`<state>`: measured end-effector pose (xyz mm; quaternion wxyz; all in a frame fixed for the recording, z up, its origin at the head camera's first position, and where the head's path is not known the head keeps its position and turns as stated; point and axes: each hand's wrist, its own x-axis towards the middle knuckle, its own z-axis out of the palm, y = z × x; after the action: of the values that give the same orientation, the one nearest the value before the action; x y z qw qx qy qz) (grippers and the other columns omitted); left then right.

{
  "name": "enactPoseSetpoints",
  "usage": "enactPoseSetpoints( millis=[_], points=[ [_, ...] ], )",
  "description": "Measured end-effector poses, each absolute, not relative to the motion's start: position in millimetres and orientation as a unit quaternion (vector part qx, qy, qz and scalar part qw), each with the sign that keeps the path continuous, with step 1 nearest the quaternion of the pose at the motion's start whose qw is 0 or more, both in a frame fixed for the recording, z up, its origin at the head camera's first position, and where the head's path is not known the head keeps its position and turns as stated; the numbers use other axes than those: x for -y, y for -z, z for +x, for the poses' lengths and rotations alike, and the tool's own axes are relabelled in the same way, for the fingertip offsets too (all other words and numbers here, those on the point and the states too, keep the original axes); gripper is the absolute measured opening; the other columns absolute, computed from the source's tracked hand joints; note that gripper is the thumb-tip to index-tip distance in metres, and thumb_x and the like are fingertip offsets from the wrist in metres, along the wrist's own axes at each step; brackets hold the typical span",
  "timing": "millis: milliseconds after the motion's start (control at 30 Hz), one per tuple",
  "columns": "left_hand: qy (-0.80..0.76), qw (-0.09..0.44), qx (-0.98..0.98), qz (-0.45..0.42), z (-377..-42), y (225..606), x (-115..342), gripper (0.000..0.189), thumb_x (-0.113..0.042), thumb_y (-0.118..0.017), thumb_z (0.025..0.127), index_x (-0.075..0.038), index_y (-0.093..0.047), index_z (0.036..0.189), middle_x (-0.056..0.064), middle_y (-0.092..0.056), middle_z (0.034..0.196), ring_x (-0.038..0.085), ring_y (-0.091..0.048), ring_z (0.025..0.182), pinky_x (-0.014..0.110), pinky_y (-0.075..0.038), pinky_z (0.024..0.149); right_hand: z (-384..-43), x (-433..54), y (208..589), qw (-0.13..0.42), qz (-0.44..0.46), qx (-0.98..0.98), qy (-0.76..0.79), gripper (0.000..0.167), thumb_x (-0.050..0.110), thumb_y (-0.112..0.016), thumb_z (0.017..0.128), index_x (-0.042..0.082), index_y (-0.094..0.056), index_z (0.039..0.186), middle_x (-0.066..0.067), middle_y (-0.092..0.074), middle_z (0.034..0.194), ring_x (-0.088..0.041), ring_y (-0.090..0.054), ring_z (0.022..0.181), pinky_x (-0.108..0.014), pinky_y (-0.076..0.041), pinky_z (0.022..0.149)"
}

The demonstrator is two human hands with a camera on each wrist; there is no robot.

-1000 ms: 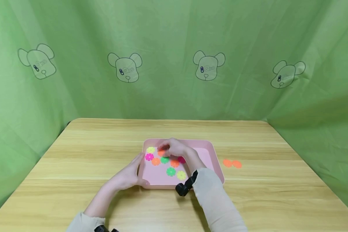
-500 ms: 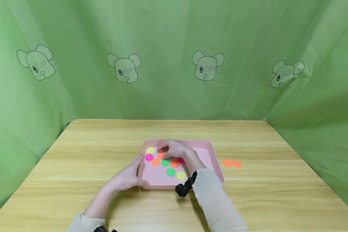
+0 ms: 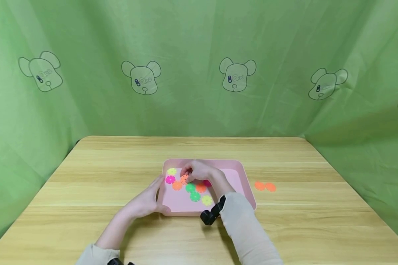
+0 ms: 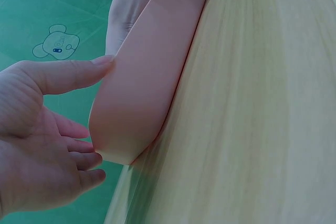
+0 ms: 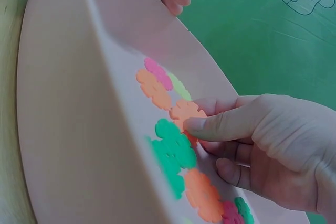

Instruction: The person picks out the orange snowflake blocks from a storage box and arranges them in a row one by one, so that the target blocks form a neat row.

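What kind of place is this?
It looks like a curtained-off tabletop play or recording corner, though I can't tell what room it's in. Green cloth with cartoon animal heads hangs behind and beside a wooden table, and a pink tray holds colourful flower-shaped pieces.

tbh the magenta disc (image 3: 207,183) is partly hidden by the right wrist (image 3: 219,183), and the tray (image 3: 236,178)'s near edge gets blocked by the sleeve (image 3: 247,224) toward its right corner.

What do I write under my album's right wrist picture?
The right grip pinches an orange flower-shaped piece near green pieces in a pink tray.
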<state>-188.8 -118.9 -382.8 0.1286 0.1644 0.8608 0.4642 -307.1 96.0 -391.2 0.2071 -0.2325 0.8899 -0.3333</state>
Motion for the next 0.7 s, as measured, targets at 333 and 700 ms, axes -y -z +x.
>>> enactPoseSetpoints(
  millis=[333,700],
  points=[
    [-0.459,0.124,-0.864,0.165,-188.9,382.6,118.9,0.107,-0.015,-0.081,0.065,0.005,-0.015,0.145,0.022,-0.009,0.152,0.035,-0.007,0.139,0.05,-0.01,0.11,-307.4,-96.5,389.2,0.194,-0.219,-0.886,0.36,0.015,-0.001,-0.067,0.08,0.01,-0.067,0.09,-0.002,-0.055,0.082,-0.016,-0.048,0.076,-0.024,-0.04,0.064],
    [-0.46,0.125,-0.864,0.164,-188.3,382.6,118.7,0.105,-0.014,-0.081,0.066,0.006,-0.015,0.145,0.022,-0.01,0.152,0.034,-0.007,0.139,0.051,-0.01,0.11,-306.7,-99.3,384.0,0.213,-0.197,-0.839,0.461,0.016,-0.007,-0.062,0.082,-0.002,-0.064,0.097,-0.008,-0.055,0.079,-0.018,-0.06,0.066,-0.029,-0.054,0.065]
  ],
)
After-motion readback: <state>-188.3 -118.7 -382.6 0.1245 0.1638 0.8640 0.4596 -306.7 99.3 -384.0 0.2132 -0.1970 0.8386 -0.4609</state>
